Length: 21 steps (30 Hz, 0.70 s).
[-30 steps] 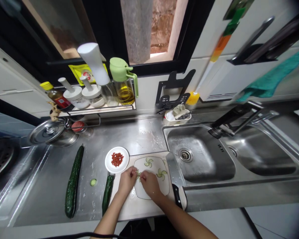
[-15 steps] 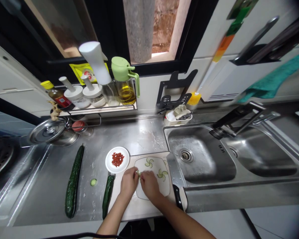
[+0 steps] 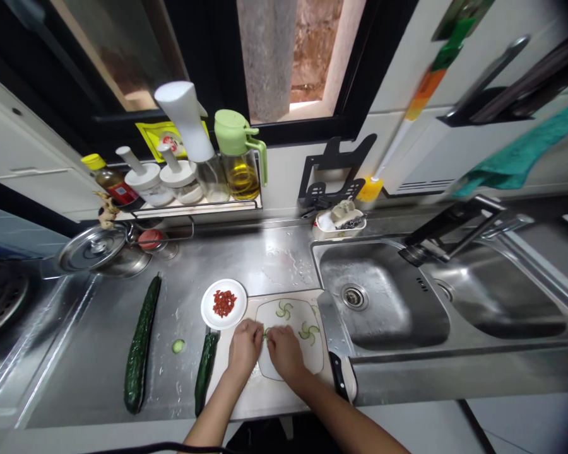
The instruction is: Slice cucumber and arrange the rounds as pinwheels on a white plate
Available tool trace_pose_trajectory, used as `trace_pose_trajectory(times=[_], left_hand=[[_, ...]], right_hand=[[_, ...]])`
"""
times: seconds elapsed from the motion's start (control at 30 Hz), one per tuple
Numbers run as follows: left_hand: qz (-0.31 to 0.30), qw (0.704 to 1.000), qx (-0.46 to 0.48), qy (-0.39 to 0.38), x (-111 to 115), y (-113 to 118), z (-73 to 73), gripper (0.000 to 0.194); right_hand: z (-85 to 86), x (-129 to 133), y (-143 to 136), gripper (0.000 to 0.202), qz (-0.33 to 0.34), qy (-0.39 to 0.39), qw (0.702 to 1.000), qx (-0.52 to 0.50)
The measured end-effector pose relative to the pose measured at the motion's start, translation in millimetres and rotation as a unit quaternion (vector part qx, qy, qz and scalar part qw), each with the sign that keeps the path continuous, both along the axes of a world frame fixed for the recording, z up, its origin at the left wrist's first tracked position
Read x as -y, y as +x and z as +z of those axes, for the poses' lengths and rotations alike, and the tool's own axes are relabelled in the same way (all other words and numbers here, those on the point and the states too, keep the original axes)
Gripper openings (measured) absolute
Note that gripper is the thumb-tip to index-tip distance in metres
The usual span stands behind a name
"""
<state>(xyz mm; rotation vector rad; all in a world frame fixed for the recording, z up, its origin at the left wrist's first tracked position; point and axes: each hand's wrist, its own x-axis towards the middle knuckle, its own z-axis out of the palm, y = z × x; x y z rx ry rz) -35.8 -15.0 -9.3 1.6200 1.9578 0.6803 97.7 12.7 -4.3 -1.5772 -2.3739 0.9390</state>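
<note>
My left hand (image 3: 246, 347) and my right hand (image 3: 284, 353) meet over a squarish white plate (image 3: 291, 372) with a thin dark outline. Their fingertips pinch a small piece of green cucumber (image 3: 266, 333), mostly hidden by the fingers. On the plate, thin cucumber slices form a pinwheel (image 3: 284, 309) at the back and another pinwheel (image 3: 308, 333) just right of my right hand. Under the plate lies a pale cutting board (image 3: 279, 400). A round plate (image 3: 208, 309) of chopped red pieces (image 3: 224, 303) stands beyond my left hand.
A cut cucumber (image 3: 206, 372) rests by the board's left edge, with a cucumber slice (image 3: 178, 346) and a whole cucumber (image 3: 142, 347) farther left. A cleaver (image 3: 337, 334) lies along the board's right edge, beside the double sink (image 3: 383, 296). Seasoning jars (image 3: 182, 180) line a rack behind.
The view has shifted very slightly. Both hands stay at the same spot over the plate, fingers still pinched on the cucumber piece.
</note>
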Motion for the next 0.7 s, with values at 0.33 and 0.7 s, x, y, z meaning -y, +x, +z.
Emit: trace_pose_trajectory(times=[0.33, 0.7], left_hand=[[0.073, 0.997, -0.006, 0.015, 4, -24, 3.6, 0.024], [0.151, 0.980, -0.131, -0.012, -17, -72, -8.8, 0.030]], right_hand=[[14.0, 1, 11, 0.021, 0.005, 0.000, 1.000, -0.009], [16.5, 9, 26, 0.019, -0.005, -0.023, 0.999, -0.027]])
